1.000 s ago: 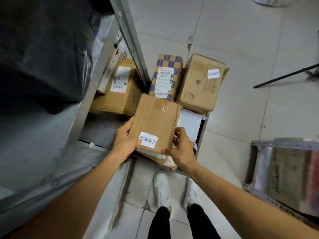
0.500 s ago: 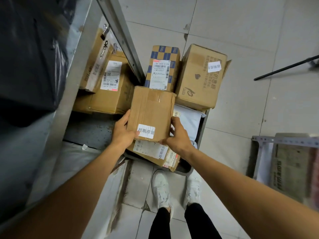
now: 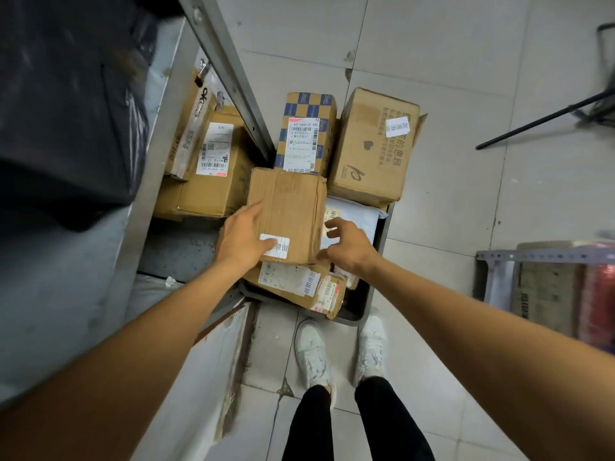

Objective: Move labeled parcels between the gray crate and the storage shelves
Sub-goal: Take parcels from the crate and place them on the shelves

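1. Two bare hands low over the gray crate [image 3: 379,247], seen from straight above.
2. On the near left part of the brown parcel [image 3: 288,207], the left hand [image 3: 244,239]: fingers [image 3: 256,212] straight and close together on the top face, thumb lying across the small white label [image 3: 282,248], curled round nothing.
3. Just right of that parcel's near right corner, the right hand [image 3: 347,246]: fingers [image 3: 336,224] spread apart and loosely bent, gripping nothing; perhaps brushing the corner with the thumb, though hard to tell from this angle.
4. Brown parcel flat on top of the pile inside the crate, resting over a flatter labeled parcel [image 3: 299,286] that juts out toward the near rim, and beside a white mailer [image 3: 354,212] on its right.
5. At the crate's far end, a blue-checkered box [image 3: 307,134] with a long printed label, and touching it on the right a bigger brown carton [image 3: 371,151].
6. Left of the slanted metal post [image 3: 229,74], two labeled cartons [image 3: 213,161] on a low level of the storage shelves, with a black bag [image 3: 66,94] on the level above.
7. Nearest the camera, white shoes [image 3: 312,354] on the tiled floor [image 3: 449,211], toes close to the crate's near rim.
8. At the right edge, well apart from the crate, another metal rack [image 3: 545,277].
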`<state>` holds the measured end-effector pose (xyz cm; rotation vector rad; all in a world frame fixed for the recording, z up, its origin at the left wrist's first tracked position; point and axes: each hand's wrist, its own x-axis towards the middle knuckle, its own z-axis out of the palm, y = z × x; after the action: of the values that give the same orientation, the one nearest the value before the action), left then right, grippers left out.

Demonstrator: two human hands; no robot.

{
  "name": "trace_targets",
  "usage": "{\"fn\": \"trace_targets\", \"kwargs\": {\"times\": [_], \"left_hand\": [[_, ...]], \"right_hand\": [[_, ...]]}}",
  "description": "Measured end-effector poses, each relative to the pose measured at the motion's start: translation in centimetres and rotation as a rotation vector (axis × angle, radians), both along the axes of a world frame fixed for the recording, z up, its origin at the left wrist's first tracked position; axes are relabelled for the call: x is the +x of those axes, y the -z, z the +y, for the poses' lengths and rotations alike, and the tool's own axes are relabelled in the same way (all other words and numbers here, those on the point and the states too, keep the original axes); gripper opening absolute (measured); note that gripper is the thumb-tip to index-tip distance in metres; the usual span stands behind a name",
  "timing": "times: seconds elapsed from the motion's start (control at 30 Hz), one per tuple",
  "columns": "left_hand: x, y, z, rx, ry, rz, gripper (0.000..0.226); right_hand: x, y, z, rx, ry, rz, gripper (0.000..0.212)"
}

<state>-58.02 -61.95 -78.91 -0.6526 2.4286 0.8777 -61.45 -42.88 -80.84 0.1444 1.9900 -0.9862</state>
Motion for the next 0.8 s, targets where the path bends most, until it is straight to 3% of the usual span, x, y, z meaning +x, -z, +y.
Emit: {"fn": "trace_targets", "kwargs": {"times": [0.2,0.37,0.57,0.8], "left_hand": [[-3.0,-7.0,2.6,-0.009,0.353,-0.067,0.068],[-5.8,-17.1,5.1,-0.142,0.589,-0.058,0.055],[-9.1,-33.3,7.4,-0.246,0.732,0.098,0.05],[-12.2,-52.1,10.4,-0.297,0.804,0.348,0.046]], "right_hand": [[-3.4,-7.1,2.9,0.179,-0.421,0.11,0.07],[-5.8,-18.4,6.0,0.299,-0.635,0.246,0.064],[-8.1,-37.5,8.5,0.288,-0.575,0.522,0.061],[-9.7,-55.9,14.5,0.494,-0.415,0.741,0.056]]}}
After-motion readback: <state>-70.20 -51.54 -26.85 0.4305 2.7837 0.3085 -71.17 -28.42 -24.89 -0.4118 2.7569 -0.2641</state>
